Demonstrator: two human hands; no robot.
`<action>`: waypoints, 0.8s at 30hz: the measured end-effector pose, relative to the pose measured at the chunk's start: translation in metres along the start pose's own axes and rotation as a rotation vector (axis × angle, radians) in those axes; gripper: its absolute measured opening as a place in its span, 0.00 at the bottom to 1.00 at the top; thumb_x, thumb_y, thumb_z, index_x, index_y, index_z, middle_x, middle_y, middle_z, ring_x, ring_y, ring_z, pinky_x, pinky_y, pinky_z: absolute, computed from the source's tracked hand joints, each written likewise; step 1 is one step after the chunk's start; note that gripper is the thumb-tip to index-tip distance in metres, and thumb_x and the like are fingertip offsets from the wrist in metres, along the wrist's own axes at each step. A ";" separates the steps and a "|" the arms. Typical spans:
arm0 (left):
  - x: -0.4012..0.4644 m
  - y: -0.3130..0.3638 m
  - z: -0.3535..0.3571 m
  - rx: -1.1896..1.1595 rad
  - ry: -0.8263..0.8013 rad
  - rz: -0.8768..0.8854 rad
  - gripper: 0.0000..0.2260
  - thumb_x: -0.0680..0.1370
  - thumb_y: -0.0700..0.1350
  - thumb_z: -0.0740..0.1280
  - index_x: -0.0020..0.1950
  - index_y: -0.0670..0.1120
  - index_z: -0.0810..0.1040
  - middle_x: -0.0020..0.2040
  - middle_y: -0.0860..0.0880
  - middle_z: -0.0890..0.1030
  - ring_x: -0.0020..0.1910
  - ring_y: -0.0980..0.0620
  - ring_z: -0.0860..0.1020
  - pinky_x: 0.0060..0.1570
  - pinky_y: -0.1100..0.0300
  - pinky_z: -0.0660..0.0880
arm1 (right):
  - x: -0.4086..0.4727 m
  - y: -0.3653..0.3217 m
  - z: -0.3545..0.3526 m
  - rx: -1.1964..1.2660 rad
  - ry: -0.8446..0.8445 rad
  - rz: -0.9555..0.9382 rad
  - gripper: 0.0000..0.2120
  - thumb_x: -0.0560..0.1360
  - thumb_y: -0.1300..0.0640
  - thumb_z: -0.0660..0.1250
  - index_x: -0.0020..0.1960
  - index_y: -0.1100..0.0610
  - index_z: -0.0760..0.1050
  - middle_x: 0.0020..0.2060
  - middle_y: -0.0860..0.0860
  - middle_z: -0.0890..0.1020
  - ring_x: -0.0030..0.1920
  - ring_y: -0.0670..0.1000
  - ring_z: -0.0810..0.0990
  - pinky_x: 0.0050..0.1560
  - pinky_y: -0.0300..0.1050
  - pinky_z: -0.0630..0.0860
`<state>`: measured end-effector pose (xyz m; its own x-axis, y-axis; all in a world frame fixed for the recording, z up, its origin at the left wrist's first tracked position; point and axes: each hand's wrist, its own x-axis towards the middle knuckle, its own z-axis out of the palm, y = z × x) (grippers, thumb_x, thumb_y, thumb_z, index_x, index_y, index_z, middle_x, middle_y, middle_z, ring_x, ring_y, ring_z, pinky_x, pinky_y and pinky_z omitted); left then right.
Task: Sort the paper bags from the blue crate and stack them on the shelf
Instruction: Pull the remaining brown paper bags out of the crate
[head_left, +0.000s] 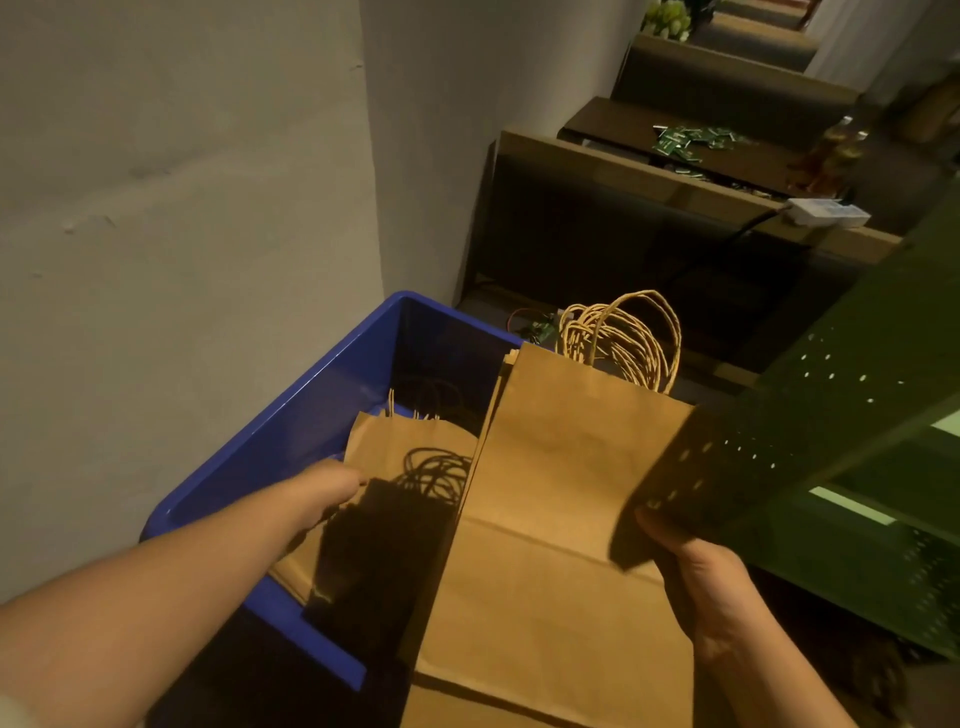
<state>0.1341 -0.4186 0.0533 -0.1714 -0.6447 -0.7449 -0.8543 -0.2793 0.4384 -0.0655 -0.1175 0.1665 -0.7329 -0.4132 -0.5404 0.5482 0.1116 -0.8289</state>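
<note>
**Dim corridor, blue crate by the wall, bags in both hands**

Grey plaster wall (182, 208) fills the left of your view, and the blue crate (291, 415) stands hard against it on the floor.

Your right hand (701, 582) grips a flat bundle of brown paper bags (561, 493) by its right edge, thumb laid over the top face; the fingers below are hidden by the paper. The bundle is held over the crate's right side, its twisted paper handles (623, 338) fanning out past the far end. Its near end runs off the bottom of the frame.

Your left hand (327, 488) reaches into the crate and rests on the loose bags (410, 441) lying flat there. Its fingers are lost in the bundle's dark shadow, so you cannot tell whether they have closed on a bag.

To your right, the green perforated shelf frame (831, 405) crosses in front of the bundle's corner and is cut off by the frame edge. Beyond the crate, dark booth seats (597, 234) and a table (737, 156) strewn with small green packets (691, 137) recede, too dim to read.
</note>
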 end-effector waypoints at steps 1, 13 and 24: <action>0.006 -0.005 0.002 0.041 0.008 0.007 0.17 0.84 0.47 0.65 0.71 0.41 0.72 0.54 0.41 0.78 0.51 0.45 0.77 0.49 0.51 0.74 | 0.000 0.001 -0.001 0.013 0.006 -0.005 0.17 0.70 0.66 0.72 0.58 0.64 0.78 0.50 0.55 0.84 0.51 0.51 0.81 0.48 0.41 0.71; 0.024 -0.015 0.007 0.010 -0.098 -0.031 0.22 0.84 0.52 0.63 0.74 0.42 0.69 0.62 0.40 0.77 0.66 0.39 0.75 0.68 0.45 0.71 | 0.000 0.008 -0.003 0.065 0.021 0.001 0.17 0.73 0.67 0.71 0.62 0.64 0.78 0.49 0.53 0.84 0.49 0.48 0.81 0.45 0.38 0.70; 0.026 -0.017 0.008 -0.068 -0.082 -0.023 0.19 0.81 0.49 0.70 0.69 0.45 0.72 0.61 0.40 0.80 0.62 0.39 0.78 0.66 0.40 0.75 | 0.002 0.011 0.000 0.074 0.034 -0.005 0.30 0.62 0.62 0.74 0.65 0.65 0.77 0.55 0.55 0.84 0.54 0.51 0.80 0.48 0.41 0.71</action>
<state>0.1404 -0.4250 0.0223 -0.1941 -0.5776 -0.7929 -0.8238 -0.3429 0.4515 -0.0610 -0.1167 0.1563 -0.7482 -0.3823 -0.5422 0.5720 0.0421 -0.8192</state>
